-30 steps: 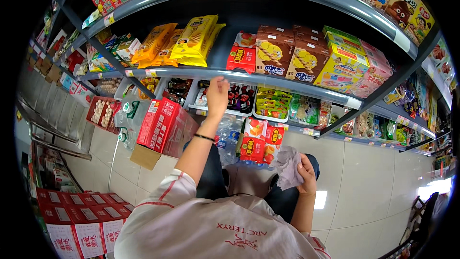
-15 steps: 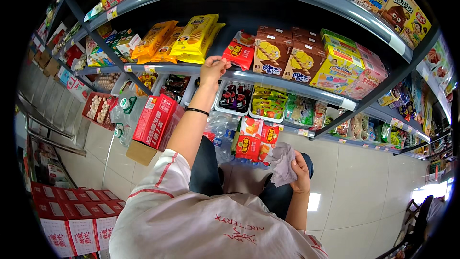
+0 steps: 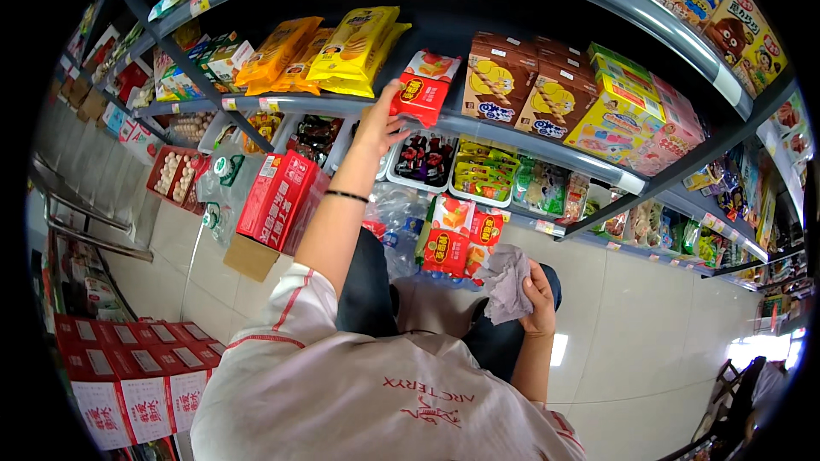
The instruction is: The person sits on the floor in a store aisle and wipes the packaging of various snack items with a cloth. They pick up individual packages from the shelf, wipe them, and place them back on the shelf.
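Note:
My left hand point(image 3: 382, 125) reaches to the shelf and grips the left edge of a red snack packet point(image 3: 424, 92) with a picture of food on it. The packet lies at the shelf's front edge, its lower end over the lip; some of the fingers are partly spread below it. Low on the right, beside my knee, my right hand point(image 3: 538, 300) is closed on a crumpled grey cloth point(image 3: 507, 283). More red-and-white packets point(image 3: 456, 242) of similar look rest in front of my knees, just left of the cloth.
Yellow snack bags point(image 3: 354, 47) and orange bags point(image 3: 278, 55) lie left of the packet. Brown boxes point(image 3: 500, 78) stand to its right. Trays of small wrapped snacks point(image 3: 484, 171) sit beneath the shelf point(image 3: 589, 156). A red carton point(image 3: 278, 205) stands on the floor at left.
The red packet has turned and come slightly forward on the shelf edge. My left hand has shifted from pinching its corner to its left side. The right hand still holds the cloth.

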{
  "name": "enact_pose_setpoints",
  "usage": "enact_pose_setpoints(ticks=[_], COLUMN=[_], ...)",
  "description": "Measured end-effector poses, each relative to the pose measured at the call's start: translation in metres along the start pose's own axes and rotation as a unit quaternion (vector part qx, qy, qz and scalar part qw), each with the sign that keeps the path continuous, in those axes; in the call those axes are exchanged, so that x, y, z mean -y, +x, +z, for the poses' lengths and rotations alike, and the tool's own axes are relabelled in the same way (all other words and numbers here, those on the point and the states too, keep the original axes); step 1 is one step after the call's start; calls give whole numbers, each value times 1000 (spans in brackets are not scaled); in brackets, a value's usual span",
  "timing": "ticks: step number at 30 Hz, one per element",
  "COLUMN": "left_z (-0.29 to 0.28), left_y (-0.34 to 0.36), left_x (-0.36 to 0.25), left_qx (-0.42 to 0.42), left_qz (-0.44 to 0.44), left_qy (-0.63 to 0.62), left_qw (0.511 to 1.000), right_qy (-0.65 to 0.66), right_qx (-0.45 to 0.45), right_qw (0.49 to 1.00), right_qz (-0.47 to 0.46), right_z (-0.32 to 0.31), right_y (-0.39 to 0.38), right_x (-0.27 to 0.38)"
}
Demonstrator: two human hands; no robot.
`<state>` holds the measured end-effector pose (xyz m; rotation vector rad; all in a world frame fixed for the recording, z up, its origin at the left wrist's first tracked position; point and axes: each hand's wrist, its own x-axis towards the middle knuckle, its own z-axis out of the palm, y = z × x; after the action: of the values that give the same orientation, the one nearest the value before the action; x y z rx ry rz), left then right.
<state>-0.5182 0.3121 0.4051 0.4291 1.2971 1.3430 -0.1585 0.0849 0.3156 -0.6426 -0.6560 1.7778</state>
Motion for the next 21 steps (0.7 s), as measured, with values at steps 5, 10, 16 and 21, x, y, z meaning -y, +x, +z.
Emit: enact_pose_setpoints(ticks=[5, 10, 16, 21], left_z=[-7, -15, -60, -86], left_y=[25, -23, -114, -161], left_x=[-2, 13, 66, 90], left_qx=[106, 155, 230, 312], left_qz=[-59, -48, -63, -94], left_qy=[-115, -184, -369, -284], left_qw=[986, 969, 898, 902], right_qy=[12, 9, -11, -35], right_qx=[-4, -16, -7, -68], right_qw=[1000, 1000, 1000, 997], right_qz=[6, 7, 18, -26], right_z=[5, 0, 2, 37], right_y=[0, -1, -1, 14], right_x=[2, 2, 0, -2])
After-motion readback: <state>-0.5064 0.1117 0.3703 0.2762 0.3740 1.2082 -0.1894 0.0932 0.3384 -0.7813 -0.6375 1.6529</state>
